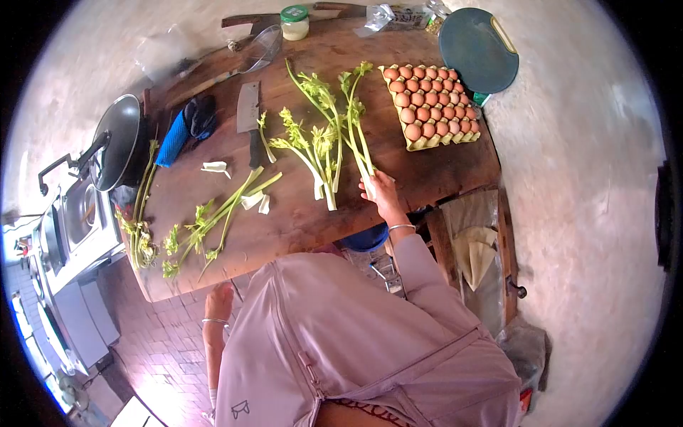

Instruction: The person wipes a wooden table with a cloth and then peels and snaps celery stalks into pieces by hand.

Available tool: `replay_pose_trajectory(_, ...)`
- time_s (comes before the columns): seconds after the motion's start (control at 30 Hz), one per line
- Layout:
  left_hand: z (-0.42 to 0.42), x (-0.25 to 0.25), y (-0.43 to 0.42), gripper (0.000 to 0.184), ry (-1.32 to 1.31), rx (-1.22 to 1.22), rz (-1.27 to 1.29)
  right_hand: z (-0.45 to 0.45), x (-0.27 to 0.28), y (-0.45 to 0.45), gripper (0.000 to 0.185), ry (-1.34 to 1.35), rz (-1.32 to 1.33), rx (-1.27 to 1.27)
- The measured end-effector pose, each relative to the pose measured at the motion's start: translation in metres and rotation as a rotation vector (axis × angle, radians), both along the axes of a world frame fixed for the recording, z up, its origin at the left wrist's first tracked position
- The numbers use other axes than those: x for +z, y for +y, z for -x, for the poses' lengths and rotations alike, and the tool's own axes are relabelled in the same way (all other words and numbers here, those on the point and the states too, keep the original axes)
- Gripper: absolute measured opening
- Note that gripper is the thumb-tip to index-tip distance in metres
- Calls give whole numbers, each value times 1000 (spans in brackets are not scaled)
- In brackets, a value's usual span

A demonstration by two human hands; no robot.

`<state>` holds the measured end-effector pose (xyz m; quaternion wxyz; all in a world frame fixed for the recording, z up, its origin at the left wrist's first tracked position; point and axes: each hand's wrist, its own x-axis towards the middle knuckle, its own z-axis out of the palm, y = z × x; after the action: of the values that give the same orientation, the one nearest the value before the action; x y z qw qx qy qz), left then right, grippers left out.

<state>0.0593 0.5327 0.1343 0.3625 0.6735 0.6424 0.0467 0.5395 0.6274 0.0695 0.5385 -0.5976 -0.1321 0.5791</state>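
Note:
My right hand (382, 193) is closed around the lower end of a celery stalk (359, 139) at the table's front. The stalk's leafy top points away from me. Just left of it lie more celery stalks (327, 167), pale ends toward me. My left hand (219, 302) hangs low beside the table's front edge, apart from the vegetables; its fingers are not clear to see. Nearest to it on the table is a loose bunch of trimmed celery (220, 220). A cleaver (248, 110) with a dark handle lies flat beyond that bunch.
A tray of brown eggs (431, 104) sits at the right, with a round dark green board (478, 50) behind it. A lidded jar (294, 23) and a strainer (263, 48) are at the back. A wok (117, 142) and a blue sleeve-like thing (174, 139) are left.

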Motion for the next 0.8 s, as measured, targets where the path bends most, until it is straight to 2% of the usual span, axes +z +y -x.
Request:
replay_pose_trajectory(0.07,1,-2,2,21,-14,4,-15,-10,-4,2,26,-196,46,81)
replay_pose_trajectory(0.1,2,-2,3,21,-30,12,-30,-16,-10,2,26,-195,47,79)
replay_pose_trajectory(0.17,2,2,6,21,-10,-8,-3,-26,-23,2,28,-677,-123,293)
replay_pose_trajectory(0.2,1,3,7,21,8,-24,24,-23,-22,5,31,-566,-199,274)
replay_pose_trajectory(0.23,1,2,6,21,9,-23,25,-26,-20,7,31,-565,-199,275)
replay_pose_trajectory(0.3,1,3,4,21,56,-16,22,-36,-14,11,33,-1381,-288,336)
replay_pose_trajectory(0.33,2,3,4,21,58,-14,21,-39,-11,11,35,-1514,-198,352)
replay_pose_trajectory(0.37,2,4,4,21,34,-26,1,-37,-9,11,35,-1511,-206,354)
replay_pose_trajectory(0.43,-1,10,4,21,11,-26,-20,-31,-7,8,39,-1746,161,518)
replay_pose_trajectory(0.47,-1,14,5,21,24,-15,-12,-27,-10,8,34,-1792,155,543)
replay_pose_trajectory(0.5,-3,18,5,21,37,-5,-4,-29,-17,12,34,-1792,148,547)
replay_pose_trajectory(0.57,-3,22,7,20,43,7,-3,-40,-38,17,21,-1543,138,599)
replay_pose_trajectory(0.6,-3,24,8,20,48,11,-2,-42,-30,20,15,-1454,81,564)
replay_pose_trajectory(0.7,-1,15,11,21,42,-2,-11,-51,8,30,17,-1492,-346,423)
replay_pose_trajectory(0.73,-2,14,13,21,35,-6,-17,-54,26,34,15,-1448,-288,473)
replay_pose_trajectory(0.8,-8,13,20,21,-35,-2,53,-48,105,45,18,-983,60,555)
